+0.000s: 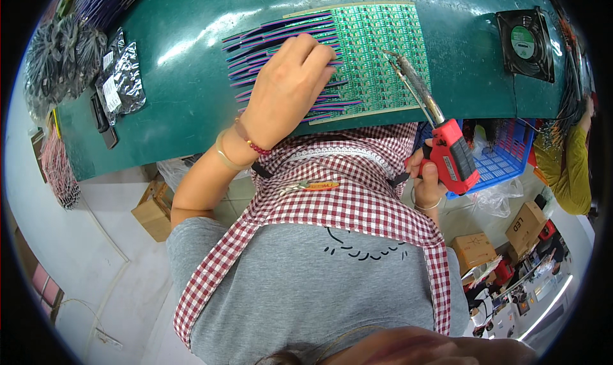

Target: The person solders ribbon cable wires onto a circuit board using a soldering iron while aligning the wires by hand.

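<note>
A green panel of small circuit boards (383,52) lies on the table, and several multicoloured flat wires (262,36) stretch leftward from its left part. My left hand (290,87) rests over these wires with its fingers curled and closed. Its fingertips are at the wires' ends beside the boards; what is pinched there is hidden. My right hand (429,181) grips a red and black soldering gun (452,154) below the table's front edge. The gun's long metal barrel slants up and left over the panel, its tip above the boards.
On the green table (191,103), a black fan (525,44) stands at right. Plastic-wrapped wire bundles (64,55) and a silvery bag (121,81) are at left. A blue basket (504,157) sits below the right edge. At far right is another person's yellow-green sleeve (565,164).
</note>
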Demonstrator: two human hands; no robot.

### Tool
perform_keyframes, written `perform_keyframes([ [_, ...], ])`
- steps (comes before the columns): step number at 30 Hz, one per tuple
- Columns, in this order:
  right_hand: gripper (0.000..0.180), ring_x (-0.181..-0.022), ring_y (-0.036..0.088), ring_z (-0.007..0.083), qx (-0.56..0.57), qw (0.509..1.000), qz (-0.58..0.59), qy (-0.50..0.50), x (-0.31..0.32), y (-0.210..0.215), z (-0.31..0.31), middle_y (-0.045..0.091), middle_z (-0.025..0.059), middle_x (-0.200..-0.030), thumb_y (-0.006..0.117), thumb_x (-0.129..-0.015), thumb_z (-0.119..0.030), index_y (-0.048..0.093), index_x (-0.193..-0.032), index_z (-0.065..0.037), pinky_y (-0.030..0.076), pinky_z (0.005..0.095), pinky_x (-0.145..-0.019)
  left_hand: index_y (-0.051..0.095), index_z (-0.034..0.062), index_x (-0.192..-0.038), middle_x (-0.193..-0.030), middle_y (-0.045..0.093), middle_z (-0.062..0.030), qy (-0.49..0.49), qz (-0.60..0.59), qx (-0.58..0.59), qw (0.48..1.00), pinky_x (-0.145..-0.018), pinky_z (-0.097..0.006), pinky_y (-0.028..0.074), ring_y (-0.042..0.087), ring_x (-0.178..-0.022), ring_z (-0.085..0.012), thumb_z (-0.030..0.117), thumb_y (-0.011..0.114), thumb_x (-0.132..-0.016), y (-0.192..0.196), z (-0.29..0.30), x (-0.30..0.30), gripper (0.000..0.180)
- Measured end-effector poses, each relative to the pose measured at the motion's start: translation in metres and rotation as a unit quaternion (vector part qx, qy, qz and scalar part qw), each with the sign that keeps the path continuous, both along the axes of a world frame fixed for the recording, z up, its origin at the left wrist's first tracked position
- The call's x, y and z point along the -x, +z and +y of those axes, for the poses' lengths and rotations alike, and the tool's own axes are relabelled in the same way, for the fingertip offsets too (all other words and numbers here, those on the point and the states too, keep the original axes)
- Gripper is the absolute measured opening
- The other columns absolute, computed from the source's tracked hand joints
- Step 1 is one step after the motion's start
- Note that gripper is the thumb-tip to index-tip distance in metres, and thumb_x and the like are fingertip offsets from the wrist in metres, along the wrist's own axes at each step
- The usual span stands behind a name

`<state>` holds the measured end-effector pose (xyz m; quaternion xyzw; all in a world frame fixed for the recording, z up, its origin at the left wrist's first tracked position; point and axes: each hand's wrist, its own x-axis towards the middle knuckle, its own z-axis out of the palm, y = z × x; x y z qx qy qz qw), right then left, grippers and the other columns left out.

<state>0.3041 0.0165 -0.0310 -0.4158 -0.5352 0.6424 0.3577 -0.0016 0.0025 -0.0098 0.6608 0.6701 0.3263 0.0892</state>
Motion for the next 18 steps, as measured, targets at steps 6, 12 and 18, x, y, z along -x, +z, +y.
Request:
perform_keyframes([
  [6, 0.029, -0.064, 0.049, 0.0103, 0.005, 0.994, 0.011, 0.104, 0.008, 0.004, 0.003, 0.056, 0.0052, -0.077, 0.056, -0.097, -0.019, 0.053, -0.115, 0.004, 0.042, 0.0263, -0.058, 0.062, 0.0042, -0.093, -0.089, 0.057, -0.0087, 0.008, 0.054, 0.048, 0.997, -0.074, -0.038, 0.049, 0.057, -0.087, -0.0286, 0.004, 0.07, -0.078, -0.006, 0.003, 0.001, 0.018],
  [12, 0.026, -0.064, 0.051, 0.0107, 0.01, 0.993, -0.035, 0.112, 0.0, -0.009, 0.0, 0.058, 0.0061, -0.079, 0.059, -0.095, -0.015, 0.055, -0.113, 0.004, 0.043, 0.0256, -0.058, 0.065, 0.0054, -0.093, -0.088, 0.057, -0.0075, -0.027, 0.068, 0.033, 0.997, -0.074, -0.037, 0.05, 0.057, -0.086, -0.0266, 0.004, 0.07, -0.076, -0.008, 0.006, 0.008, 0.017],
  [18, 0.01, -0.072, 0.056, 0.0112, 0.029, 0.993, -0.045, 0.102, 0.001, -0.006, 0.0, 0.061, 0.0029, -0.082, 0.06, -0.092, -0.006, 0.063, -0.098, 0.002, 0.046, 0.0273, -0.065, 0.067, 0.006, -0.091, -0.088, 0.057, -0.0061, -0.045, 0.081, 0.027, 0.995, -0.074, -0.036, 0.05, 0.056, -0.085, -0.025, 0.003, 0.072, -0.073, -0.005, 0.008, 0.011, 0.019],
])
